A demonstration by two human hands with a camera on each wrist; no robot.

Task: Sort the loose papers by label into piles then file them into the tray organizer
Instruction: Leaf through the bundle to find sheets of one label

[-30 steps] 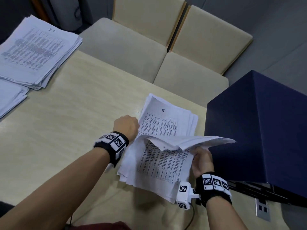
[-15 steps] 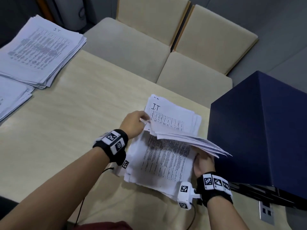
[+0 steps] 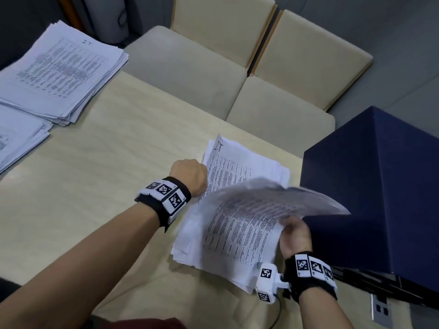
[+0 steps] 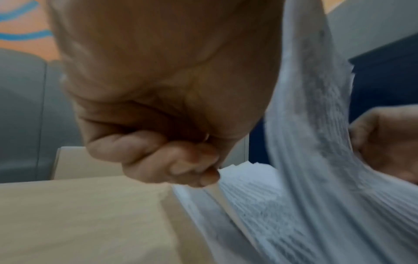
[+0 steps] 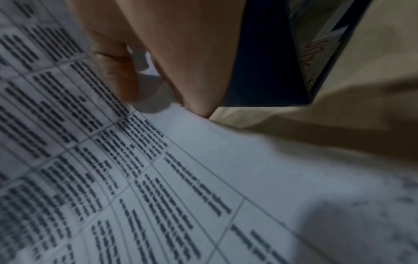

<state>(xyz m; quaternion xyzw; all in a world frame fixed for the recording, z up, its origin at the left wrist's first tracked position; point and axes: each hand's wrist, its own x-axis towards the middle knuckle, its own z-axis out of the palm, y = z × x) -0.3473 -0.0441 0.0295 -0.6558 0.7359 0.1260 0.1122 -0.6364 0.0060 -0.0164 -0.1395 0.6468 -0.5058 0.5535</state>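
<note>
A loose stack of printed papers point(image 3: 237, 236) lies on the wooden table point(image 3: 107, 162) beside the navy tray organizer point(image 3: 380, 186). Its far top sheet point(image 3: 228, 162) is hand-labelled "IT". My left hand point(image 3: 190, 172) is curled at that sheet's left edge and seems to pinch it; the left wrist view shows curled fingers point(image 4: 169, 160) against the paper point(image 4: 305, 125). My right hand point(image 3: 294, 233) grips the right edge of several lifted, blurred sheets point(image 3: 273, 198). In the right wrist view its thumb point(image 5: 117, 71) presses on the printed sheet point(image 5: 135, 178).
Two sorted piles sit at the table's left: one labelled "IT" point(image 3: 61, 70) and a second point(image 3: 19, 138) nearer me. Beige chairs point(image 3: 190, 67) stand beyond the far edge. A socket plate point(image 3: 380, 309) is set in the table near the organizer.
The sheets in my right hand have swung up and arched over the stack. My left hand has slid from the IT sheet's corner down its left edge and curled tighter.
</note>
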